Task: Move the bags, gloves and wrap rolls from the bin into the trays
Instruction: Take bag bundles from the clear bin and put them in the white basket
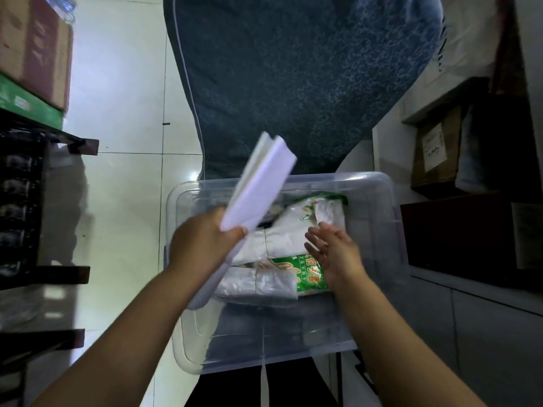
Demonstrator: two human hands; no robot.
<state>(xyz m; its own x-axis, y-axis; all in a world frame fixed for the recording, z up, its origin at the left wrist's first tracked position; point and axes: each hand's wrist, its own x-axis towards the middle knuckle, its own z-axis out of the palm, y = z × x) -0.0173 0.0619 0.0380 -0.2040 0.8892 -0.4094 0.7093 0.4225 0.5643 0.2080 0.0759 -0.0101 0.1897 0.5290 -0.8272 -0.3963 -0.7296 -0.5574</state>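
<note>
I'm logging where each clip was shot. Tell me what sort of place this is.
Probably a storeroom or shop back room: stacked cardboard boxes on a dark rack at left, a labelled carton at right, and a clear bin of packaged goods.

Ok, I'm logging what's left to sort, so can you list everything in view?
bin: one, clear, centre
held bundle: one, white, raised over the bin
bin bundles: several, white, inside the bin
green packets: two, green-printed, inside the bin
mattress: one, blue patterned, behind the bin
boxes: two, brown over green, upper left
rack: one, black, left
left hand: grip on the held bundle
right hand: open, over the bin's contents
</note>
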